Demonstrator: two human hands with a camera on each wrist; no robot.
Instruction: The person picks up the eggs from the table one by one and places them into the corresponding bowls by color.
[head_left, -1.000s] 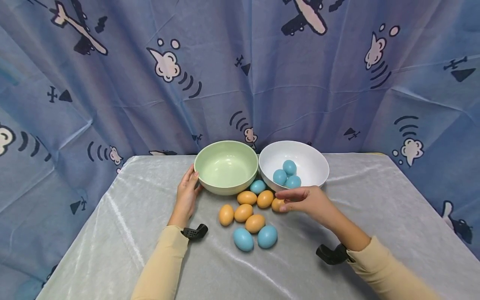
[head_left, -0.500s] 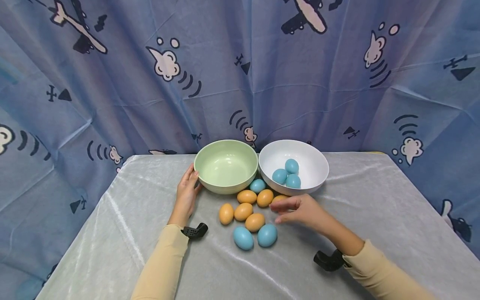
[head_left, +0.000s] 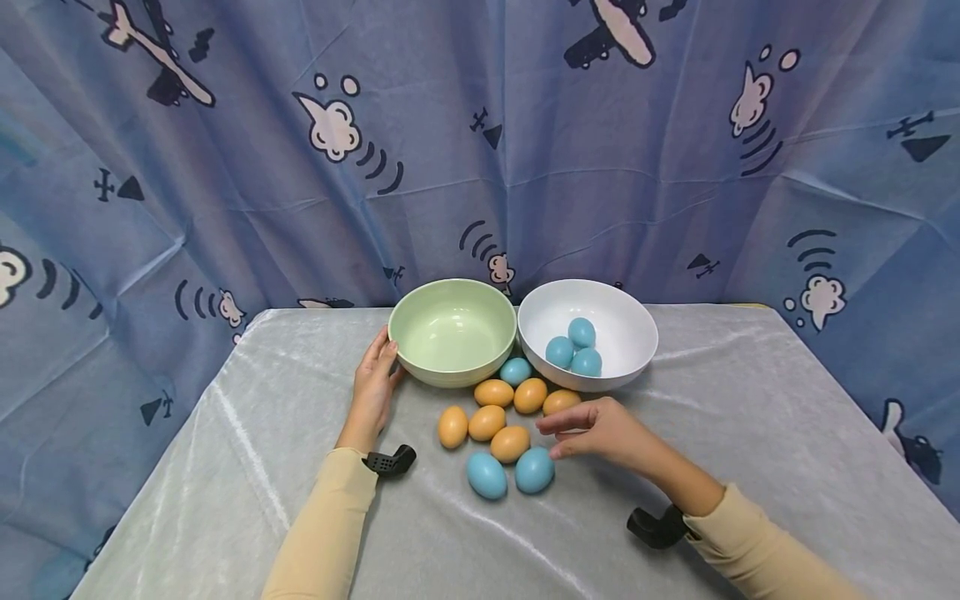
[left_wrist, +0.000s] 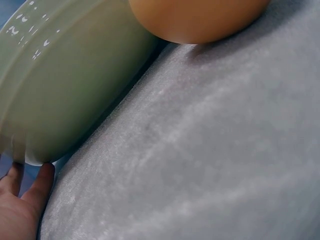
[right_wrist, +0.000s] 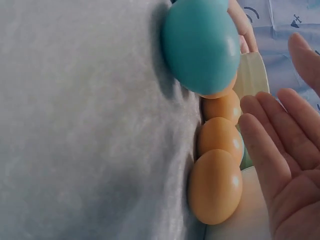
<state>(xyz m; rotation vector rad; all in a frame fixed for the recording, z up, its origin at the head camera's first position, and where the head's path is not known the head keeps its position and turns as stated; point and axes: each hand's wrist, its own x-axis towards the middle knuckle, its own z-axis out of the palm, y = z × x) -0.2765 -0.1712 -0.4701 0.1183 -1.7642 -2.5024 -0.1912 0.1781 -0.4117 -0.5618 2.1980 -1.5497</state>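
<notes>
My left hand [head_left: 372, 390] rests against the left side of a light green bowl [head_left: 453, 333]; in the left wrist view its fingertips touch the bowl's outer wall low down. Nothing lies inside that bowl. My right hand [head_left: 600, 432] hovers with extended fingers over the table, holding nothing, just right of a blue egg [head_left: 535, 470]. Another blue egg [head_left: 487, 476] lies beside it. Several orange eggs [head_left: 510, 444] are spread behind these, the rightmost orange egg [head_left: 562, 402] close to my right fingers. A white bowl [head_left: 630, 333] holds three blue eggs [head_left: 582, 332].
One blue egg [head_left: 515, 372] sits in front of the gap between the two bowls. Pale grey cloth covers the table [head_left: 300, 400]. A blue curtain [head_left: 420, 125] with printed planes hangs right behind the table's back edge.
From the white bowl's front rim my right hand has moved back toward the near blue eggs, uncovering the rightmost orange egg. One blue egg in the white bowl shifted slightly. My left hand stays put.
</notes>
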